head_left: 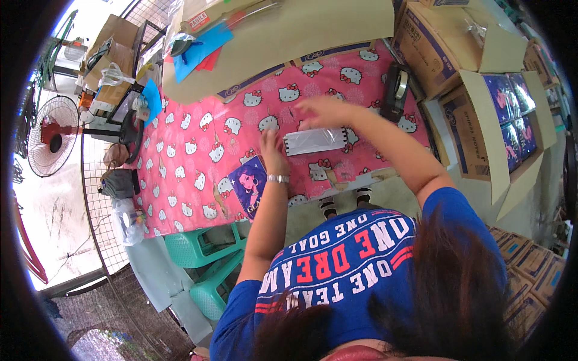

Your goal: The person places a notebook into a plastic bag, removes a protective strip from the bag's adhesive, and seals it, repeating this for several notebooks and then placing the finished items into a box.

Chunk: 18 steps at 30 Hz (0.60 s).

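Observation:
A bundle of spiral-bound notebooks (316, 142), black coils at both ends and clear plastic over its white top, lies on the pink table cover. My left hand (274, 151) is at the bundle's left end, fingers stretched out; whether it touches the bundle I cannot tell. Just beyond the bundle's far edge, my right hand (325, 113) is slightly blurred, its fingers apart, with nothing visible in them. A purple notebook (245, 186) with a drawn figure on its cover lies partly behind my left forearm. To the right of the bundle stands a black tape dispenser (395, 90).
A large cardboard piece (337, 30) spans the table's far side, with blue and red sheets (201, 54) on it. At right, an open carton (469, 129) holds wrapped purple notebooks (512, 120). Green stools (201, 246) stand by the near left edge; a fan (55, 137) is farther left.

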Available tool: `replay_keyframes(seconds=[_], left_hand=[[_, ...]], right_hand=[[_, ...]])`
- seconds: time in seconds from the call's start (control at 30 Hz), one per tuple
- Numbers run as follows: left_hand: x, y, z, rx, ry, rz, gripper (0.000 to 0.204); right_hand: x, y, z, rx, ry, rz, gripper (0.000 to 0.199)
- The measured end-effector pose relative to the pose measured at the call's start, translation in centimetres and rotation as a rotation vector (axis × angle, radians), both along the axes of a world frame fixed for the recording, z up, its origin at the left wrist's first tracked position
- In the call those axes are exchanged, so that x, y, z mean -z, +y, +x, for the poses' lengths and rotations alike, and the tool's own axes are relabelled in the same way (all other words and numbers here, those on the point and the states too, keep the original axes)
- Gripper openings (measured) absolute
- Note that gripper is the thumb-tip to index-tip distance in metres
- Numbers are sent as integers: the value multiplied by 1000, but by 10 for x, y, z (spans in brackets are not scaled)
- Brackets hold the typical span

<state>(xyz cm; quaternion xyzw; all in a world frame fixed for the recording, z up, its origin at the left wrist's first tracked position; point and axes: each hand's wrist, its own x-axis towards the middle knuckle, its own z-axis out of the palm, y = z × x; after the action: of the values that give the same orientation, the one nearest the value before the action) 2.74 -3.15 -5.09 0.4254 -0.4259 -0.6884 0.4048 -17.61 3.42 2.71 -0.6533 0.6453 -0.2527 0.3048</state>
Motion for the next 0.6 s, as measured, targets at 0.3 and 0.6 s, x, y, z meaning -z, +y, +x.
replay_keyframes(seconds=[0.3,0.6], left_hand=[[91,116,80,713,-46,833,28],[-55,38,61,844,-231,-229,66]], right_hand=[[-25,41,98,193,170,-272,95],[6,144,19,221,-147,-148,94]])
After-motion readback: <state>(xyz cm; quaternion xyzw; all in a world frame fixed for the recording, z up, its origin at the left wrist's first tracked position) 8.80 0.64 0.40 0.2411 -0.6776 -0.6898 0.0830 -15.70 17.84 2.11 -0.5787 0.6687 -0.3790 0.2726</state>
